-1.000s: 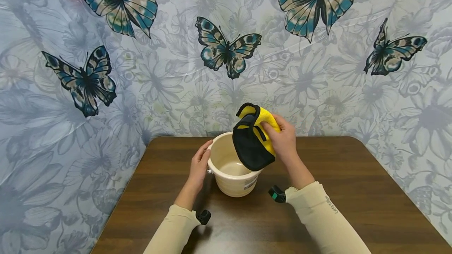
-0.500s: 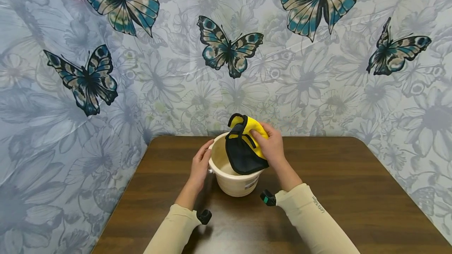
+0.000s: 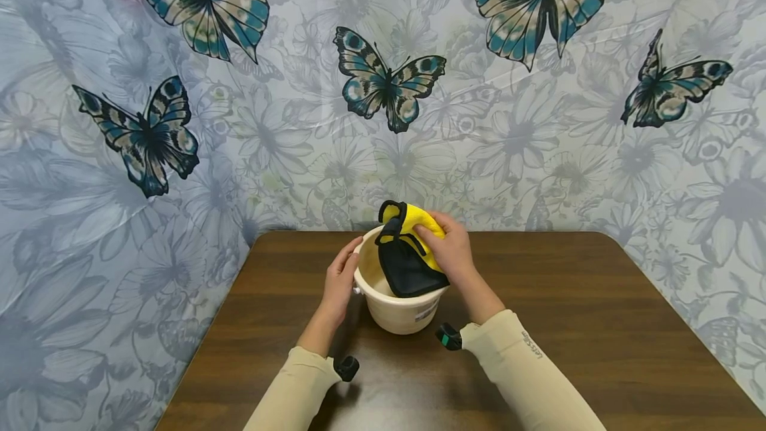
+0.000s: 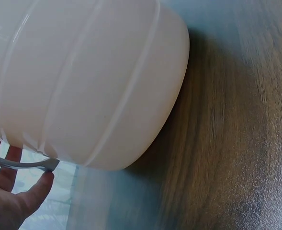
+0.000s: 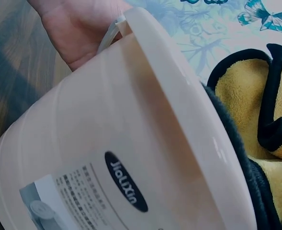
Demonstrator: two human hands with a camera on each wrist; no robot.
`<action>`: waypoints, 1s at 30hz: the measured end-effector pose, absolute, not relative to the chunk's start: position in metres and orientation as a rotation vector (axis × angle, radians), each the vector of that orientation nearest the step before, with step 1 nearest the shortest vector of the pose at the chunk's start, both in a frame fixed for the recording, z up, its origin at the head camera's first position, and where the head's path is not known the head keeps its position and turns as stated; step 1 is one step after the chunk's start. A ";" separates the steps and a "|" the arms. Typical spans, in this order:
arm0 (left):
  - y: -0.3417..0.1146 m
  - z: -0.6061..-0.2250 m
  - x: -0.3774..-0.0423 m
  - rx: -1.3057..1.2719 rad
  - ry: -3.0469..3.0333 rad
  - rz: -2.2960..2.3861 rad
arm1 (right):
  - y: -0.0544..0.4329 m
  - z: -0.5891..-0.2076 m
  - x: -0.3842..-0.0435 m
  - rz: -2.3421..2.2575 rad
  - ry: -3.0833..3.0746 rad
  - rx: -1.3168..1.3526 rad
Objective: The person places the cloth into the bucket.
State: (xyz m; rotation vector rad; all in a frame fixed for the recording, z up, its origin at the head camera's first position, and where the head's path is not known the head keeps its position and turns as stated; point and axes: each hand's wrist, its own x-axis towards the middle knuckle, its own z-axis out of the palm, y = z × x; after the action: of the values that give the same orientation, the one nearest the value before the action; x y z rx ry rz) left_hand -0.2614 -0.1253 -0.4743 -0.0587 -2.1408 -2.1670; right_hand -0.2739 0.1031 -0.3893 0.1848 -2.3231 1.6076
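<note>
A cream plastic bucket (image 3: 399, 314) stands upright on the brown table, with a printed label (image 5: 126, 182) on its side. My left hand (image 3: 338, 279) holds it at the left side near the rim. The bucket's handle (image 4: 23, 165) passes between thumb and fingers there. My right hand (image 3: 450, 245) grips a folded yellow and black cloth (image 3: 409, 268), thumb on the yellow side. The cloth's black part hangs into the bucket's mouth and overlaps the right rim, while its yellow top sticks up above. In the right wrist view the cloth (image 5: 243, 96) shows beyond the rim.
The wooden table (image 3: 574, 324) reaches to a butterfly-patterned backdrop (image 3: 509, 132) behind it. A black device (image 3: 346, 368) sits at the left wrist, another black device (image 3: 449, 336) at the right wrist.
My right hand has moved left and down with the cloth, bringing it from above the right rim into the bucket's mouth. The left hand and bucket have stayed in place.
</note>
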 end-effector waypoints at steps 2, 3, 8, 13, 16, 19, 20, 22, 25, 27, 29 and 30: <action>-0.126 -0.471 -0.259 -0.053 -2.150 -2.179 | 0.101 -0.390 -0.274 1.603 -2.333 0.188; -0.125 -0.467 -0.257 -0.051 -2.154 -2.182 | 0.100 -0.390 -0.274 1.603 -2.337 0.189; -0.124 -0.447 -0.244 -0.064 -2.183 -2.160 | 0.096 -0.389 -0.274 1.592 -2.336 0.183; -0.122 -0.441 -0.238 -0.055 -2.197 -2.136 | 0.090 -0.386 -0.275 1.494 -2.394 0.189; -0.123 -0.442 -0.239 -0.045 -2.193 -2.145 | 0.087 -0.386 -0.275 1.453 -2.425 0.208; -0.123 -0.442 -0.239 -0.044 -2.190 -2.149 | 0.085 -0.386 -0.274 1.430 -2.450 0.221; -0.123 -0.442 -0.240 -0.046 -2.185 -2.152 | 0.085 -0.386 -0.274 1.427 -2.456 0.224; -0.123 -0.442 -0.239 -0.050 -2.188 -2.149 | 0.085 -0.387 -0.272 1.402 -2.476 0.235; -0.123 -0.442 -0.239 -0.060 -2.184 -2.152 | 0.087 -0.389 -0.271 1.328 -2.511 0.261; -0.123 -0.442 -0.239 -0.065 -2.184 -2.149 | 0.088 -0.390 -0.271 1.288 -2.537 0.279; -0.124 -0.442 -0.239 -0.066 -2.178 -2.154 | 0.089 -0.390 -0.270 1.242 -2.565 0.296; -0.124 -0.442 -0.239 -0.063 -2.176 -2.158 | 0.090 -0.390 -0.270 1.222 -2.578 0.303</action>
State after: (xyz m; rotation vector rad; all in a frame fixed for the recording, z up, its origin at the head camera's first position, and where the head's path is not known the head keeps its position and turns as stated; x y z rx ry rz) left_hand -0.2387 -0.1243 -0.4422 -0.0633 -2.1765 -2.1582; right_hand -0.2700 0.0899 -0.3896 0.3028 -2.5776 1.2219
